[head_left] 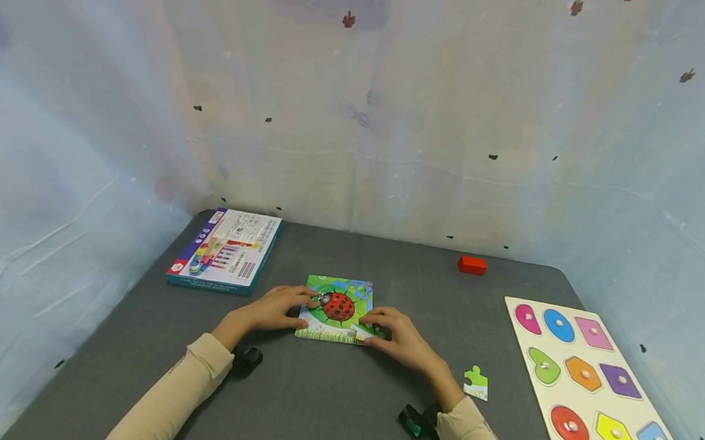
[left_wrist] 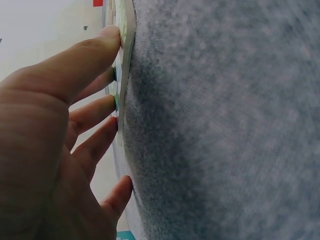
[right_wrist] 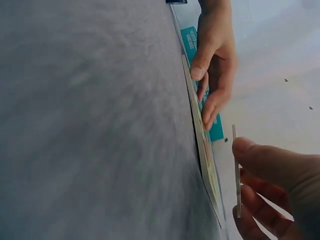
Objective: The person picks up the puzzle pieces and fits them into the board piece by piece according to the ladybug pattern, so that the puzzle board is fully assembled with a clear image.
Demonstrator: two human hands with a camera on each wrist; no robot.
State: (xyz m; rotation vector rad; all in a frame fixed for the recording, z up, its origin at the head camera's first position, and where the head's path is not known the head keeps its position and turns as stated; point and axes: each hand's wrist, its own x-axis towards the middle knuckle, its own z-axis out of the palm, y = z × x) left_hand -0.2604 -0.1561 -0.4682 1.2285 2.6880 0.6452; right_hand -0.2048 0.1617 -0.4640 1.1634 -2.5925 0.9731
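Observation:
A square ladybug jigsaw puzzle [head_left: 337, 307] lies on the grey table, its lower right corner partly hidden by fingers. My left hand [head_left: 276, 309] rests its fingertips and thumb on the puzzle's left side. Over the lower right corner, my right hand [head_left: 403, 337] pinches a thin puzzle piece [right_wrist: 237, 175] between thumb and fingers. The right wrist view shows that piece edge-on, held apart from the board. Another green and white puzzle piece [head_left: 476, 384] lies loose on the table, right of my right hand.
A boxed game [head_left: 231, 250] lies at the back left. Toward the back right sits a red block [head_left: 472, 265]. A wooden shape board with knobbed pieces [head_left: 590, 372] lies along the right side. Plastic sheeting hangs behind the table [head_left: 319, 404].

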